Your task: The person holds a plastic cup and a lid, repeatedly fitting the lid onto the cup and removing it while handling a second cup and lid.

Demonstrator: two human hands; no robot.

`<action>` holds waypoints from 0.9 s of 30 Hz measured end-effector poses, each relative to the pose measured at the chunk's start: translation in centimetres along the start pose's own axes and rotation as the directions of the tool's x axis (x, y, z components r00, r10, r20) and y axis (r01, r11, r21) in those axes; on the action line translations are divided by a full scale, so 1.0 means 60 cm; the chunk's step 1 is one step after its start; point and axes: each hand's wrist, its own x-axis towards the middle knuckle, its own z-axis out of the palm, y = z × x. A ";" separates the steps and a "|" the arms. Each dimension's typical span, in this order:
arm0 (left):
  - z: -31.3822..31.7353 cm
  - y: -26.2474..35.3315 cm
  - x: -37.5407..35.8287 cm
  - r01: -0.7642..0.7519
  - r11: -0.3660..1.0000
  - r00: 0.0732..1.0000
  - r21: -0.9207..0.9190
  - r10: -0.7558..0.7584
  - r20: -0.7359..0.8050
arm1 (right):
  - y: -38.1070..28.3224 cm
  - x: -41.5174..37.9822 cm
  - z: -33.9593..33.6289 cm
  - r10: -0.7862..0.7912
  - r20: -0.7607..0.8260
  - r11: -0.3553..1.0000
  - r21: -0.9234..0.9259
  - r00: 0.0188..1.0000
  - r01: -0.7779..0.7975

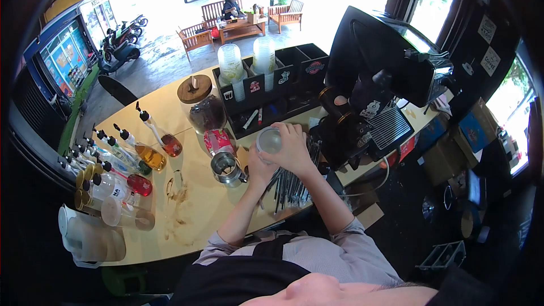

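Both of my hands are wrapped round a clear plastic cup (270, 141), whose round top faces up toward me. My left hand (260, 165) grips its lower left side, and my right hand (292, 148) closes over its right side and rim. Close to the left of my hands stands a metal pitcher (228, 171) with a handle; something light brown shows inside it. A red patterned packet (217, 140) lies just behind the pitcher. Many thin dark straws (293, 184) are spread beneath and right of my forearms.
Several syrup bottles (148, 156) and a lidded plastic jug (93, 238) line the table's left side. Behind are a wood-lidded glass jar (205, 114) and a black organizer (238, 114) with stacked cups (231, 63). A black coffee grinder (334, 130) stands right. Brown spills (180, 195) mark the tabletop.
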 end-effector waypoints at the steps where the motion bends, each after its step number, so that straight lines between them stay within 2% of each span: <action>1: 0.000 -0.004 0.003 -0.001 1.000 1.000 -0.001 0.001 -0.002 | -0.008 -0.001 -0.011 0.008 0.001 0.999 -0.045 1.000 -0.007; 2: 0.000 -0.008 0.005 -0.002 1.000 1.000 -0.012 0.002 0.002 | -0.009 -0.002 -0.018 0.006 0.004 0.999 -0.045 1.000 -0.006; 4: -0.002 -0.001 0.001 0.001 1.000 1.000 -0.021 -0.001 0.004 | -0.007 -0.003 -0.030 -0.113 -0.274 0.992 -0.078 0.955 0.095; 5: -0.002 0.004 -0.005 -0.042 0.999 0.999 0.027 0.043 -0.025 | -0.006 -0.001 -0.035 -0.112 -0.273 0.993 -0.077 0.955 0.094; 7: -0.003 0.014 -0.009 -0.089 0.993 0.995 0.074 0.092 -0.048 | -0.007 0.003 -0.050 -0.038 -0.493 0.961 0.219 0.869 0.166; 8: -0.003 0.015 -0.010 -0.154 0.988 0.983 0.026 0.156 -0.094 | -0.010 -0.003 -0.060 0.053 -0.475 0.956 0.278 0.878 0.093; 9: -0.004 0.017 -0.011 -0.220 0.975 0.966 -0.019 0.215 -0.143 | -0.004 -0.006 -0.055 0.055 -0.477 0.956 0.277 0.877 0.091; 11: -0.008 0.060 -0.015 -0.233 0.971 0.965 -0.048 0.225 -0.136 | 0.018 -0.010 -0.031 0.153 -0.481 0.858 0.498 0.863 0.125; 12: -0.010 0.080 -0.015 -0.248 0.966 0.963 -0.077 0.236 -0.132 | 0.023 -0.013 -0.017 0.200 -0.433 0.770 0.624 0.879 0.132; 13: -0.010 0.091 -0.012 -0.246 0.966 0.963 -0.076 0.235 -0.133 | 0.032 -0.017 -0.001 0.199 -0.431 0.769 0.625 0.880 0.132; 15: -0.009 0.111 0.001 -0.178 0.932 0.983 -0.316 0.151 -0.109 | 0.041 -0.023 0.020 0.202 -0.317 0.584 0.798 0.927 0.145; 16: -0.009 0.119 0.008 -0.137 0.893 0.990 -0.428 0.109 -0.088 | 0.036 -0.028 0.019 0.156 -0.272 0.600 0.790 0.949 0.128; 17: -0.008 0.124 0.014 -0.093 0.841 0.996 -0.533 0.071 -0.062 | 0.041 -0.026 0.027 0.079 -0.298 0.636 0.750 0.951 0.183; 18: -0.007 0.128 0.022 -0.049 0.775 0.999 -0.630 0.039 -0.030 | 0.043 -0.026 0.022 0.007 -0.277 0.747 0.640 0.961 0.179; 19: -0.009 0.129 0.031 -0.050 0.776 0.999 -0.629 0.042 -0.027 | 0.045 -0.023 0.015 -0.062 -0.245 0.839 0.513 0.967 0.184; 23: -0.012 0.148 0.070 -0.090 0.823 0.996 -0.560 0.087 -0.032 | 0.041 0.000 -0.006 -0.006 -0.143 0.773 0.627 0.990 0.095; 25: -0.005 0.142 0.088 -0.091 0.815 0.995 -0.572 0.098 -0.019 | 0.032 0.021 -0.030 0.150 -0.018 0.685 0.723 0.989 -0.091; 26: -0.003 0.143 0.094 -0.094 0.815 0.995 -0.571 0.102 -0.018 | 0.020 0.029 -0.045 0.201 -0.028 0.695 0.708 0.979 -0.123; 27: -0.002 0.148 0.100 -0.083 0.829 0.989 -0.553 0.138 0.058 | 0.023 0.038 -0.047 0.199 -0.032 0.694 0.710 0.979 -0.118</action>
